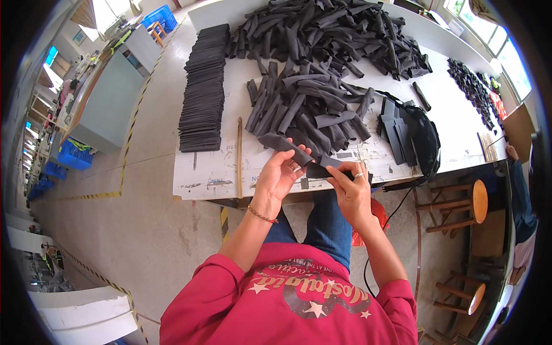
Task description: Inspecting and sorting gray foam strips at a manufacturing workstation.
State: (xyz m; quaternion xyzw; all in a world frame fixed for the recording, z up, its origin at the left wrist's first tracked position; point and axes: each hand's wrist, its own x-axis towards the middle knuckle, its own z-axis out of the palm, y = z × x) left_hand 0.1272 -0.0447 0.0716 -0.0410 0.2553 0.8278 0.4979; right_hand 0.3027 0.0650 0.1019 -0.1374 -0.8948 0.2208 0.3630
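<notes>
- White counter [218,172] spanning the far half of the scene, near edge just beyond the knees.
- Large heap of black fabric tubes [333,31] at the far side of the counter, with a smaller heap [305,109] nearer, just beyond the hands.
- Long stack of flat black pieces [202,92] along the left part of the counter; thin wooden stick [240,158] lying right of its near end.
- Black bag [422,141] at the right, flat black strips [394,129] leaning against it.
- Wooden stool [474,201] right of the counter's near edge.
- Left hand [279,175] raised over the near edge, fingers [293,167] curled narrow and clamped on a black fabric tube [286,145] slanting far-left from the grip.
- Right hand [352,187] just beside the left, ring on one finger, fingers [339,172] pinched shut on the tube's flat near-right end [319,170].
</notes>
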